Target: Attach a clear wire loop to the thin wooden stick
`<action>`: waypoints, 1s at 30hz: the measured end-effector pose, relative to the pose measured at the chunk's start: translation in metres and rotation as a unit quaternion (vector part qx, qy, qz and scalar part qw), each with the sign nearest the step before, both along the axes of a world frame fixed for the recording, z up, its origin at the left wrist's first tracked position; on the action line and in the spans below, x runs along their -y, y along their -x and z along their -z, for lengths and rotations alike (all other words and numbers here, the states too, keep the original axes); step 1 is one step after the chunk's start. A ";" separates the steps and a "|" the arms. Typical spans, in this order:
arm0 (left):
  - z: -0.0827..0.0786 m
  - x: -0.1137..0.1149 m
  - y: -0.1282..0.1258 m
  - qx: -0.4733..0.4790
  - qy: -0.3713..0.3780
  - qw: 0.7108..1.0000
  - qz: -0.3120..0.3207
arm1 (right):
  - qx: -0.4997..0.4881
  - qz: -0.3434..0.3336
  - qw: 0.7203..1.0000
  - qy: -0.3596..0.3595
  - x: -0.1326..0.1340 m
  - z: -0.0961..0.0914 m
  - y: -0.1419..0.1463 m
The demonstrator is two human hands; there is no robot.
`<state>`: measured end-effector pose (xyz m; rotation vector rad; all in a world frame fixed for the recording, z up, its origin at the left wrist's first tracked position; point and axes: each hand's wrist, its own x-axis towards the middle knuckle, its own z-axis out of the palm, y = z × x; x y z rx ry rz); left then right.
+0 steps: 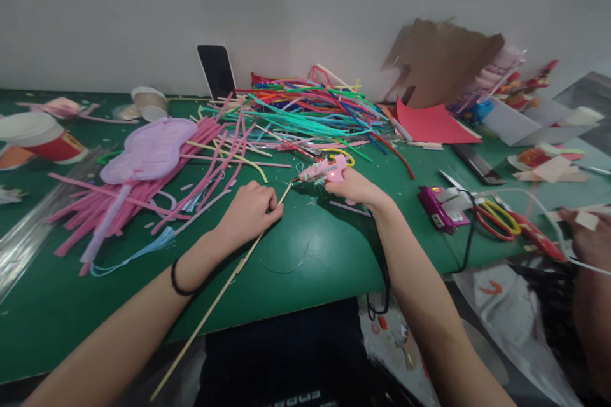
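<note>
My left hand [254,209] is closed around a thin wooden stick [210,306], which slants from the table's middle down past its front edge. A joint or splice shows partway along the stick. In my right hand [351,187] is a pink hot glue gun [322,170], its nozzle pointing left. The nozzle meets or nearly touches the stick's upper end; I cannot tell which. Fine glue strings lie on the green table [334,254] around that spot. A dark cord runs down from the glue gun beneath my right forearm.
Left are a purple fan-shaped piece [147,149], pink pipe cleaners [95,210] and a paper cup [42,137]. Coloured pipe cleaners [305,111] and a phone [217,71] lie behind. Right are red paper [429,124], a purple power block [435,208], scissors [499,219] and another person's hand [585,235].
</note>
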<state>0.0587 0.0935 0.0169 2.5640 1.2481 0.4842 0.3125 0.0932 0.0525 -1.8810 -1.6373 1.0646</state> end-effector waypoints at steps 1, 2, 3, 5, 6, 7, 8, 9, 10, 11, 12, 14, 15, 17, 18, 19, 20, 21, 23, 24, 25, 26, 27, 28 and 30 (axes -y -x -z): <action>0.000 0.000 0.000 0.000 0.000 1.000 0.000 | 0.000 0.001 1.000 0.001 0.000 0.000 0.000; 0.000 0.000 0.000 0.000 0.000 1.000 0.001 | -0.001 0.000 1.000 0.003 -0.001 0.001 -0.001; 0.000 -0.001 0.000 0.000 -0.001 1.000 0.001 | -0.002 -0.003 1.000 0.005 -0.001 0.001 -0.002; 0.001 -0.001 0.000 0.001 -0.003 1.000 0.001 | -0.005 -0.017 1.000 0.003 -0.002 0.002 -0.003; 0.001 -0.001 0.000 0.001 -0.003 1.000 0.001 | -0.009 -0.029 1.000 -0.001 -0.002 0.002 -0.004; 0.001 -0.001 0.000 0.002 -0.004 1.000 0.001 | -0.013 -0.042 0.999 -0.006 -0.003 0.002 -0.005; 0.001 -0.001 0.000 0.002 -0.004 1.000 0.001 | -0.015 -0.053 0.998 -0.010 -0.003 0.002 -0.005; 0.001 -0.001 0.000 0.002 -0.005 1.000 0.002 | -0.014 -0.060 0.998 -0.013 -0.003 0.002 -0.006; 0.001 -0.001 0.000 0.001 -0.006 1.000 0.002 | -0.010 -0.062 0.998 -0.014 -0.003 0.002 -0.005; 0.001 -0.001 0.000 0.000 -0.007 1.000 0.002 | -0.006 -0.061 0.998 -0.014 -0.003 0.002 -0.005; 0.001 -0.001 0.000 -0.001 -0.007 1.000 0.002 | -0.002 -0.057 0.998 -0.015 -0.003 0.002 -0.005; 0.000 -0.001 0.000 -0.004 -0.006 1.000 0.001 | -0.002 -0.049 0.999 -0.019 -0.003 0.002 -0.004; 0.000 -0.001 0.000 -0.004 -0.006 1.000 0.000 | -0.004 -0.046 0.999 -0.021 -0.002 0.002 -0.003; 0.000 -0.001 0.000 -0.004 -0.007 1.000 0.000 | -0.003 -0.043 0.999 -0.023 -0.002 0.003 -0.002; 0.000 -0.001 0.000 -0.003 -0.007 1.000 0.000 | 0.000 -0.042 0.999 -0.023 -0.002 0.003 -0.002; 0.001 -0.001 0.000 -0.002 -0.008 1.000 0.000 | 0.003 -0.042 0.999 -0.023 -0.002 0.003 -0.002; 0.001 -0.001 0.000 -0.001 -0.008 1.000 0.000 | 0.006 -0.042 0.999 -0.023 -0.003 0.004 -0.002; 0.001 -0.001 0.000 0.000 -0.008 1.000 0.000 | 0.008 -0.041 0.999 -0.023 -0.003 0.004 -0.002; 0.001 -0.001 0.000 0.001 -0.007 1.000 0.001 | 0.009 -0.039 0.999 -0.021 -0.004 0.005 -0.002; 0.001 -0.001 0.000 0.002 -0.006 1.000 0.002 | 0.009 -0.037 0.999 -0.020 -0.004 0.006 -0.002; 0.001 -0.001 0.000 0.003 -0.007 1.000 0.002 | 0.009 -0.035 0.999 -0.020 -0.004 0.006 -0.002; 0.000 -0.001 0.000 0.003 -0.006 1.000 0.003 | 0.009 -0.033 0.999 -0.019 -0.004 0.007 -0.002; 0.000 -0.001 0.000 0.002 -0.006 1.000 0.002 | 0.008 -0.033 0.999 -0.018 -0.005 0.007 -0.002; 0.000 -0.001 0.000 0.001 -0.005 1.000 0.002 | 0.009 -0.033 0.999 -0.017 -0.005 0.007 -0.002; -0.001 -0.001 0.000 0.000 -0.003 1.000 0.003 | 0.012 -0.033 0.999 -0.015 -0.005 0.006 -0.002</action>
